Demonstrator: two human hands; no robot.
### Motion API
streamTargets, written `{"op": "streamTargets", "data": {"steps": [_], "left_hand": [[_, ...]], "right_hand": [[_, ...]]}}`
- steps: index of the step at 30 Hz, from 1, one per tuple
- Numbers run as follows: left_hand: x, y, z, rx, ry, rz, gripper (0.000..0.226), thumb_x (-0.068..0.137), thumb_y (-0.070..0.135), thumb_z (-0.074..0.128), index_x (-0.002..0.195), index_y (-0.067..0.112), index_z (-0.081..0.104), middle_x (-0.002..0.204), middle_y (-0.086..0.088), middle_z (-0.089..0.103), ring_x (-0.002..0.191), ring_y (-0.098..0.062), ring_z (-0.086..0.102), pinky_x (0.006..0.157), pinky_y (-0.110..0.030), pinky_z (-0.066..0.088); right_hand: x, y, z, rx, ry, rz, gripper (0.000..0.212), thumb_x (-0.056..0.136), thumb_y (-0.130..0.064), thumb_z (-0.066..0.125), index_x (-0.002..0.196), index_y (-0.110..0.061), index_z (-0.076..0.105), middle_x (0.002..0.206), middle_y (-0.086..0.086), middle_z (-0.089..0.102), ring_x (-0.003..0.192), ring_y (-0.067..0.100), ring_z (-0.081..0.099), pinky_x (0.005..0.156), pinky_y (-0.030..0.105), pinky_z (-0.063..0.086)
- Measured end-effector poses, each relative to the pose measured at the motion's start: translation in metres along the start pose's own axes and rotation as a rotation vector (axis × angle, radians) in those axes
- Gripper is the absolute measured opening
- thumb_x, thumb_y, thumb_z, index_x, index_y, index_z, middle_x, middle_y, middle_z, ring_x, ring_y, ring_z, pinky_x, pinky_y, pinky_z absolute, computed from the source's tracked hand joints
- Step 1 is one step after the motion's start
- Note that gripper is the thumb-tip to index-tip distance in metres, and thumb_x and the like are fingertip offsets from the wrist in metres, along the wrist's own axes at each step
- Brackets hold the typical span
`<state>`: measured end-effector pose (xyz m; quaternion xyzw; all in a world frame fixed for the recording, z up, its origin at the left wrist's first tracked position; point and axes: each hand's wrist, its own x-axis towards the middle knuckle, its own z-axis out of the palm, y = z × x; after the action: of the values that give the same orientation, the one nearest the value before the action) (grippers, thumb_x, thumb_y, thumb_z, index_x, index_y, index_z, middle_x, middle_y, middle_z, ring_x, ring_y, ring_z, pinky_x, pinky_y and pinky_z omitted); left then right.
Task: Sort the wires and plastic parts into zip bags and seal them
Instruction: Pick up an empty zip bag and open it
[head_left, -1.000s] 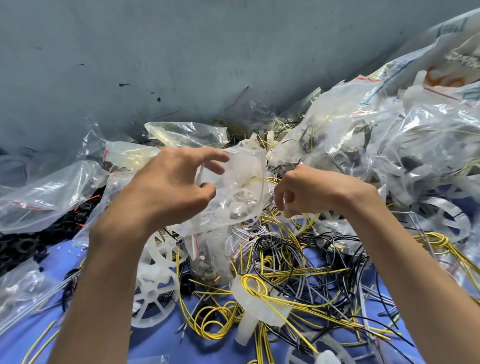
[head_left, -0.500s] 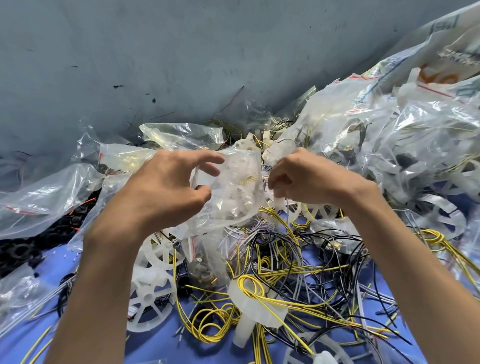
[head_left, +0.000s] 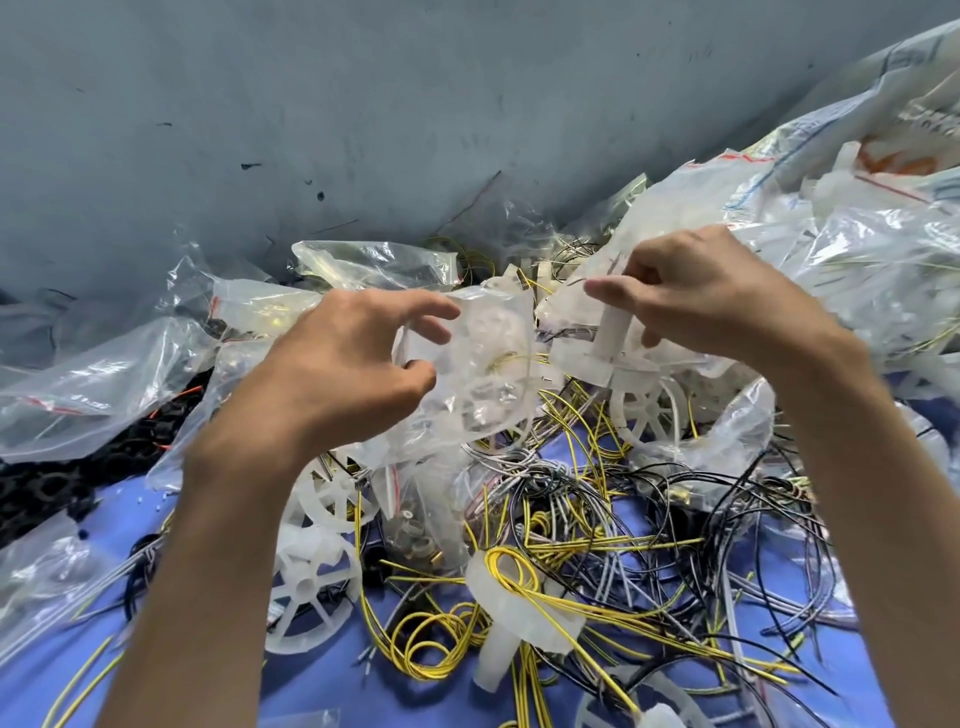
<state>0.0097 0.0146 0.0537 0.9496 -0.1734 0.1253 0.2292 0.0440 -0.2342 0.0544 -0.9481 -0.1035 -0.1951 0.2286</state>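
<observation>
- The bag (head_left: 483, 374), clear with white pieces inside, is held up mid-view above the heap. The left hand (head_left: 353, 374) grips its left edge, thumb and forefinger curled onto the plastic and the other fingers half bent.
- At 3 o'clock of the bag, just beside it, the right hand (head_left: 701, 301) pinches a white part (head_left: 608, 343) by its stem. The fingers curl round the stem, and the part's flat base hangs below.
- Half a second ago the right hand was a low fist over the wires. It has since risen towards 1 o'clock with the part in it. The left hand's hold on the bag is unchanged.
- At 6 o'clock, yellow wires (head_left: 441, 644) and black wires (head_left: 737, 525) lie tangled on the blue table (head_left: 140, 525).
- At 7 o'clock a wheel (head_left: 311, 592) lies flat, its left side hidden by the left forearm.
- At 9 o'clock a slack bag (head_left: 93, 384) lies over black parts (head_left: 47, 483).
- At 2 o'clock filled bags (head_left: 872, 249) are heaped against the wall (head_left: 363, 104), partly hidden by the right hand.
</observation>
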Motion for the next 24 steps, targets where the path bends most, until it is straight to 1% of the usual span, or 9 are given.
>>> {"op": "streamTargets", "data": {"steps": [4,7,10,11,13,15,16,20,24], "left_hand": [[0.000,0.002,0.001,0.008,-0.006,0.003,0.053,0.075,0.012,0.058,0.120,0.039,0.059,0.105,0.024,0.066,0.052,0.018,0.046,0.062,-0.024,0.040],[0.000,0.004,0.001,0.015,0.001,0.002,0.053,0.076,0.011,0.058,0.121,0.038,0.059,0.106,0.024,0.066,0.052,0.018,0.045,0.064,-0.025,0.040],[-0.002,0.009,0.000,0.007,-0.002,0.022,0.053,0.075,0.011,0.058,0.121,0.038,0.059,0.102,0.026,0.066,0.051,0.016,0.046,0.061,-0.024,0.039],[-0.003,0.011,-0.001,0.006,-0.002,0.036,0.052,0.074,0.011,0.057,0.118,0.038,0.060,0.093,0.030,0.066,0.050,0.015,0.047,0.058,-0.021,0.038],[-0.005,0.017,0.000,0.021,0.007,0.071,0.045,0.073,0.010,0.056,0.107,0.039,0.062,0.061,0.039,0.056,0.047,0.009,0.047,0.049,-0.012,0.033],[-0.006,0.023,0.000,-0.007,0.011,0.109,0.046,0.073,0.005,0.055,0.101,0.041,0.064,0.049,0.034,0.050,0.044,0.000,0.045,0.044,-0.009,0.034],[-0.007,0.025,0.000,-0.028,0.010,0.133,0.051,0.073,0.001,0.055,0.107,0.038,0.064,0.049,0.033,0.049,0.043,-0.001,0.044,0.045,-0.007,0.034],[-0.009,0.030,-0.002,-0.048,0.009,0.199,0.057,0.072,-0.008,0.054,0.120,0.022,0.063,0.053,0.043,0.047,0.042,0.002,0.044,0.046,-0.001,0.031],[-0.009,0.032,-0.002,-0.067,0.020,0.203,0.057,0.073,-0.009,0.053,0.122,0.020,0.061,0.051,0.044,0.045,0.040,-0.002,0.040,0.045,-0.003,0.031]], "right_hand": [[0.000,-0.008,-0.001,0.127,0.104,0.009,0.044,0.090,-0.041,0.057,0.064,-0.006,0.063,0.051,0.003,0.064,0.039,0.002,0.057,0.039,0.016,0.038],[-0.002,-0.017,-0.005,0.331,0.186,0.011,0.037,0.091,-0.036,0.058,0.070,-0.005,0.061,0.053,0.000,0.061,0.036,0.004,0.056,0.040,0.019,0.041],[-0.008,-0.028,-0.011,0.630,0.135,-0.014,0.030,0.093,-0.029,0.057,0.069,-0.010,0.056,0.049,-0.002,0.057,0.036,0.008,0.051,0.040,0.019,0.035],[-0.010,-0.032,-0.013,0.729,0.087,-0.040,0.030,0.094,-0.026,0.056,0.068,-0.011,0.055,0.048,-0.003,0.056,0.036,0.009,0.050,0.040,0.019,0.034],[-0.014,-0.041,-0.013,0.830,-0.017,-0.099,0.030,0.095,-0.023,0.054,0.067,-0.012,0.055,0.048,-0.002,0.056,0.037,0.010,0.049,0.040,0.019,0.034],[-0.016,-0.047,-0.010,0.762,-0.066,-0.141,0.029,0.094,-0.023,0.056,0.067,-0.011,0.058,0.049,-0.001,0.060,0.038,0.010,0.051,0.040,0.019,0.036],[-0.016,-0.048,-0.008,0.689,-0.065,-0.153,0.028,0.092,-0.024,0.058,0.068,-0.009,0.060,0.051,-0.001,0.062,0.039,0.010,0.054,0.042,0.020,0.038],[-0.015,-0.048,-0.004,0.525,-0.061,-0.138,0.024,0.086,-0.029,0.065,0.071,-0.010,0.064,0.056,0.004,0.066,0.043,0.012,0.060,0.050,0.038,0.050],[-0.016,-0.048,-0.002,0.424,-0.006,-0.151,0.024,0.085,-0.032,0.067,0.072,-0.012,0.065,0.055,0.001,0.068,0.044,0.007,0.063,0.053,0.036,0.056]]}}
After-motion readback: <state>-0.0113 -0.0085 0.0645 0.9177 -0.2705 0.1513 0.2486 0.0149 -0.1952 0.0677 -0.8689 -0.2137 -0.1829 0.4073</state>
